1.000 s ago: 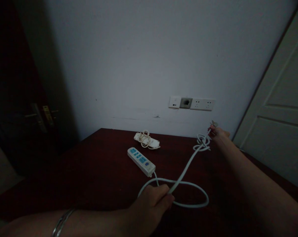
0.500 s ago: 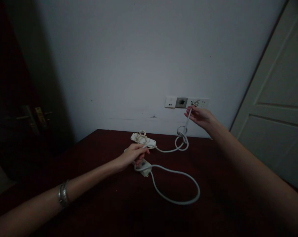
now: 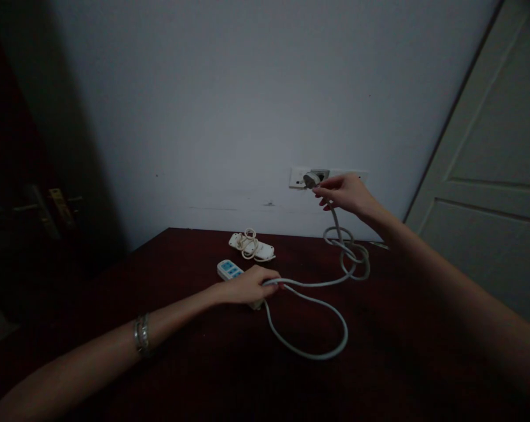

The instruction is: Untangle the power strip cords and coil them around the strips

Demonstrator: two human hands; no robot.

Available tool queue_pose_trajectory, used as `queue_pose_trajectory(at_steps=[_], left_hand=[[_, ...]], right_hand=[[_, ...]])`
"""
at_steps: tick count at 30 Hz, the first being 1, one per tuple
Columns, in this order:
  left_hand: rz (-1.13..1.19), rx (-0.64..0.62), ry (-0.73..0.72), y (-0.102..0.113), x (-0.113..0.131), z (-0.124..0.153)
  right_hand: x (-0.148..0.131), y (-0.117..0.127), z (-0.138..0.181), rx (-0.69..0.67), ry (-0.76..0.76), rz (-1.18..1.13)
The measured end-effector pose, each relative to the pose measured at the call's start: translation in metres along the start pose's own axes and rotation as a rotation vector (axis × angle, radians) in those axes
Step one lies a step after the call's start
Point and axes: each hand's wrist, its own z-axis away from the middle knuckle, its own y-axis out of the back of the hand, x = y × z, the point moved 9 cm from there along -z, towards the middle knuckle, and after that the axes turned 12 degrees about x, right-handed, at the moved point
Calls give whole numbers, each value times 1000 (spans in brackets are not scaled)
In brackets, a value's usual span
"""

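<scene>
Nearest to the camera, the left forearm reaches in over the dark red tabletop [image 3: 172, 363], with a metal bracelet [image 3: 140, 334] on the wrist. The left hand [image 3: 247, 286] lies on the near end of a white power strip [image 3: 228, 270] with blue sockets. Its fingers [image 3: 269, 276] are closed over this end, at the place where the cable [image 3: 322, 353] leaves the strip. Only the far end of the strip shows past the hand.

From the hand, the grey-white cable makes one wide loop flat on the tabletop, to the right of the hand. It then goes further back to a loose knot of small coils [image 3: 352, 255], which rests on the tabletop near the wall.

Behind the power strip, a little apart from it, lies a second, cream strip [image 3: 252, 247] with its own cord wound around it.

From the knot, the cable rises to the right hand [image 3: 344, 193], which is held up in front of the wall. Its fingers [image 3: 324, 189] pinch the plug [image 3: 311, 179] at the end of the cable. The plug is at the white socket panel [image 3: 296, 177] on the wall; I cannot tell if it is already inside a socket.

At the right edge is a pale door [image 3: 493, 193], and at the left a dark door with a handle [image 3: 49, 205].
</scene>
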Motion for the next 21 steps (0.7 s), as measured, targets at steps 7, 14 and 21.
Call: queue_pose_trajectory(at_steps=[7, 14, 21], left_hand=[[-498, -167, -263, -81, 33, 33], [-573, -240, -304, -115, 29, 35], [-272, -185, -147, -77, 29, 19]], right_hand=[[1, 0, 2, 34, 26, 59], [8, -6, 10, -20, 19, 97], [29, 13, 2, 57, 49, 78]])
